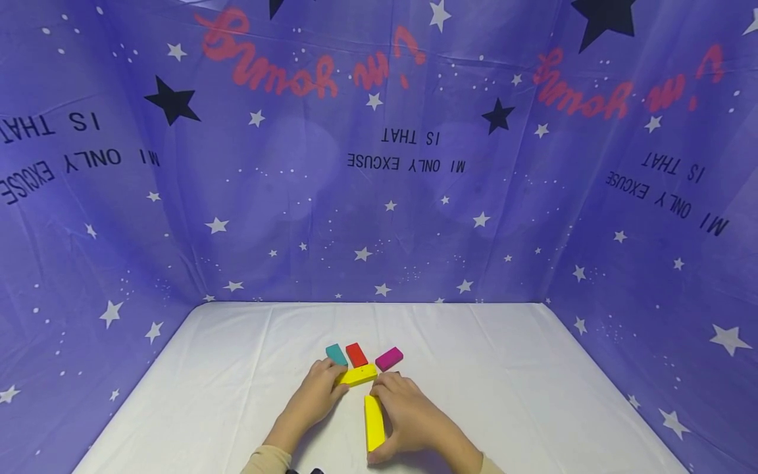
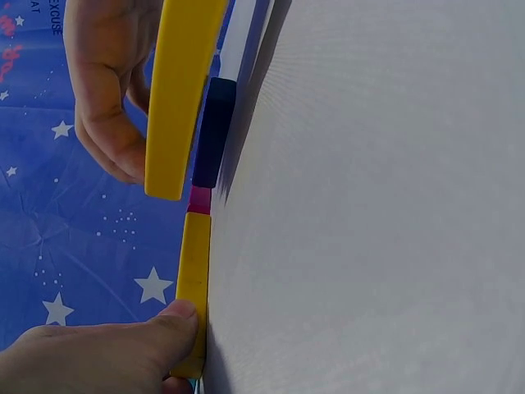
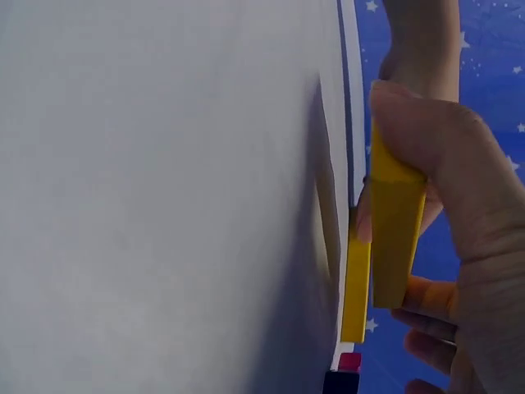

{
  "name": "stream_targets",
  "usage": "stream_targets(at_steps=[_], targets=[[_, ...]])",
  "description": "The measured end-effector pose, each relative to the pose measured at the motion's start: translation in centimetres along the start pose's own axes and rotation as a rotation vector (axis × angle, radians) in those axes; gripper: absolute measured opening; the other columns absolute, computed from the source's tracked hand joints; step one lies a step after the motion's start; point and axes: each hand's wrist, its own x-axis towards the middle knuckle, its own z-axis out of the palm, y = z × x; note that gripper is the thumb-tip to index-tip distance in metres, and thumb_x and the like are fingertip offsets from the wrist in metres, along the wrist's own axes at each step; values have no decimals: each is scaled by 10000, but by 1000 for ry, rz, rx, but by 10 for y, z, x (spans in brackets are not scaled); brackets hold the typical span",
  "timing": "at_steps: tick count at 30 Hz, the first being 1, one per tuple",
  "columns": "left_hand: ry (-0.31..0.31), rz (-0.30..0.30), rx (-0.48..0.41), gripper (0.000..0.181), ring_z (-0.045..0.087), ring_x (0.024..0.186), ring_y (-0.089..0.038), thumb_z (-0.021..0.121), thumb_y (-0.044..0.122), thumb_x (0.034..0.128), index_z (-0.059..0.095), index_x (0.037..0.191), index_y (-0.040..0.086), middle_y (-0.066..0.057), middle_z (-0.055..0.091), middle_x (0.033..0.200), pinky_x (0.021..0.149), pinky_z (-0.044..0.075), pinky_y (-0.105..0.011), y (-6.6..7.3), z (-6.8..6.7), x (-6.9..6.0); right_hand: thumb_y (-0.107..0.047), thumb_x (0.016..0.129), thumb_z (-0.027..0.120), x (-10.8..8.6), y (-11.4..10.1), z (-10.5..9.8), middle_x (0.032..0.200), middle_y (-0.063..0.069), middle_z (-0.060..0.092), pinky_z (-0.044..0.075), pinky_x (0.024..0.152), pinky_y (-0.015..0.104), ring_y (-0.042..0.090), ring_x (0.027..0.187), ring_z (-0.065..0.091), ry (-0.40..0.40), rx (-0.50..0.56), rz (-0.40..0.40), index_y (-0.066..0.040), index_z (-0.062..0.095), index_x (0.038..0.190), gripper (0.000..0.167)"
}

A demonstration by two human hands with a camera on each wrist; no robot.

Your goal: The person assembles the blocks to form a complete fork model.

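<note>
R hand point(image 1: 408, 415) grips a yellow bar point(image 1: 374, 424) lengthwise, thumb at the near end, fingers at the far one, w/ the bar held just above the white cloth point(image 1: 503, 375); prob. a hold that leaves its long sides free. L hand point(image 1: 320, 388) pinches one end of the 2nd bar point(image 1: 359, 375), lying on the cloth, prob. to steady it. Teal block point(image 1: 336, 355), red block point(image 1: 356, 355) & magenta block point(image 1: 389, 359) sit just beyond (contact w/ that bar: can't tell); dark block point(image 2: 215, 131) lies nr R hand's fingers, mostly hidden in head view.
</note>
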Motion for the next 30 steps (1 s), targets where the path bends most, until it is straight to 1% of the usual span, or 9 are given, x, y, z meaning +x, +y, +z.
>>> stream_targets(at_steps=[9,17,22,30], targets=[[17,14,0,324,534,975,-150,726,213,898,696,1174,47,-26,625,1054,874,531,-396,-2,1,2,-901,593,634,-6,-6,3,1363,-67,503,412,1117,413,125,1293,439,-4,-45,-7,-178,550,1289,1008],[-4,1,-8,326,534,985,-155,724,209,900,693,1183,51,-28,624,1065,889,536,-405,-1,1,1,-899,595,636,-3,-4,7,1359,-67,511,410,1128,423,124,1289,441,-13,-41,42,-189,548,1302,1006],[-9,2,-5,321,530,978,-154,723,208,902,694,1182,53,-22,619,1051,886,535,-401,0,0,1,-900,590,640,-1,-4,9,1363,-65,513,421,1115,425,122,1285,445,-7,-29,39,-187,550,1307,1014],[-7,4,-8,315,515,953,-142,720,201,906,694,1176,42,-6,598,1001,872,532,-396,2,-3,0,-925,582,607,1,-2,11,1364,-61,512,431,1096,404,123,1291,439,17,-51,34,-183,546,1307,1039]])
